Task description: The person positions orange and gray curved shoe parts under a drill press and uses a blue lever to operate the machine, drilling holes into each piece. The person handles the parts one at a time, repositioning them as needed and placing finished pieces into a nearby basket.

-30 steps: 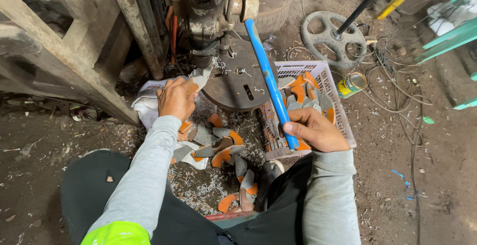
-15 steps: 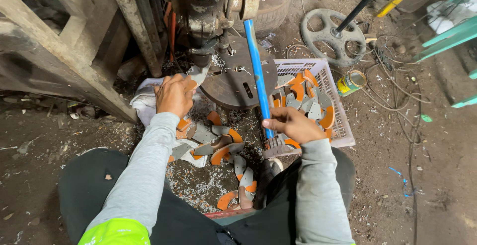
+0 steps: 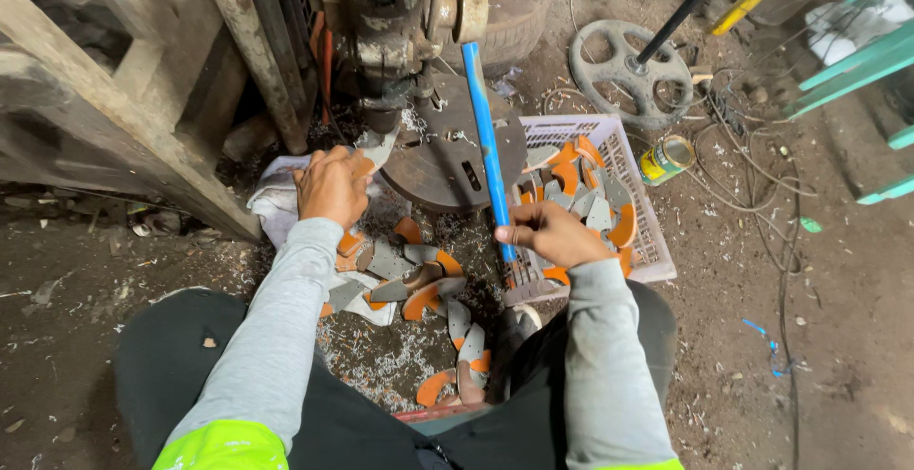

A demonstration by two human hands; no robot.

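My right hand [image 3: 547, 232] grips a blue-handled hammer [image 3: 486, 137] low on its handle, the shaft pointing up toward the round metal table [image 3: 443, 160] of a rusty drill press [image 3: 390, 22]. My left hand [image 3: 331, 184] rests on a grey metal piece at the left edge of that round table, fingers curled over it. Between my knees lie several grey and orange curved metal pieces [image 3: 409, 284] on a white cloth [image 3: 276, 205] and on the metal shavings.
A white plastic basket [image 3: 647, 232] holding more grey and orange pieces sits right of my right hand. Beyond it are a tin can [image 3: 666, 158], a metal wheel [image 3: 628, 70], loose wires, and teal frame legs [image 3: 857, 60]. Wooden beams [image 3: 114, 108] stand at the left.
My right hand has shifted left with the hammer, bringing the handle more upright over the edge of the basket. My left hand stays on the piece at the round table.
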